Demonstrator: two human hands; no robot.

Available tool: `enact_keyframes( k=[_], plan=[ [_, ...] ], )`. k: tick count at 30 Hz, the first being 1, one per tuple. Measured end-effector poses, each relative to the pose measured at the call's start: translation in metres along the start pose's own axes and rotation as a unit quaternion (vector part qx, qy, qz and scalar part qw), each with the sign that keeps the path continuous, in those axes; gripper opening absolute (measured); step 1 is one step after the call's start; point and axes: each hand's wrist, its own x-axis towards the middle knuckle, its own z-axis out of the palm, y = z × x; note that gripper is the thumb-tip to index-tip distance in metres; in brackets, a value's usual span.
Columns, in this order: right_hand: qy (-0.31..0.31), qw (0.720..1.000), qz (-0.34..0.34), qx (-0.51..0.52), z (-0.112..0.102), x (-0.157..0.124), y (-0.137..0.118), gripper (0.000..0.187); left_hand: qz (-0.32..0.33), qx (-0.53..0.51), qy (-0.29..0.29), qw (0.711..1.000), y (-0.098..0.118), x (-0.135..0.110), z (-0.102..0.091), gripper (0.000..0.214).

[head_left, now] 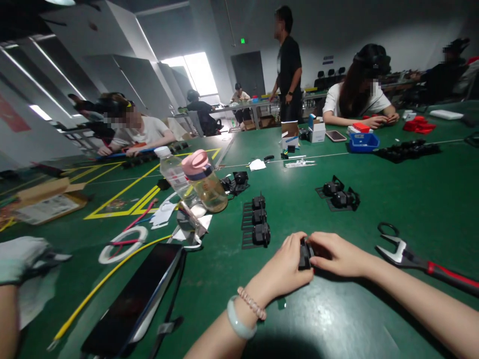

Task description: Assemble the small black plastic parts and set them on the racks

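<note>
Hands (286, 267) (339, 254) on black part (306, 254), blue bin (363, 143), red piece (361, 128) at its rim

Bright window (202, 75); dark door (247, 75); lit green sign (243, 41).

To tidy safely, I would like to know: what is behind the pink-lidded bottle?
Behind the pink-lidded bottle, a clear bottle shows partly at left, black parts at right. What the pink-lidded bottle covers cannot be seen.

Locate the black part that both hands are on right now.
In the head view, the black part is right of centre, held between the left hand and the right hand, just right of and nearer than the row of three black units.
</note>
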Motion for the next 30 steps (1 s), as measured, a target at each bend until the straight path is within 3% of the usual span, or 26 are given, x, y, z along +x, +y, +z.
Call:
enact_keyframes(
  k=[30],
  plan=[
    [0.036,0.999,-0.037,-0.011,0.002,-0.004,0.012,0.021,-0.023,0.047,0.024,0.998,0.007,0.009,0.005,0.054]
  ],
)
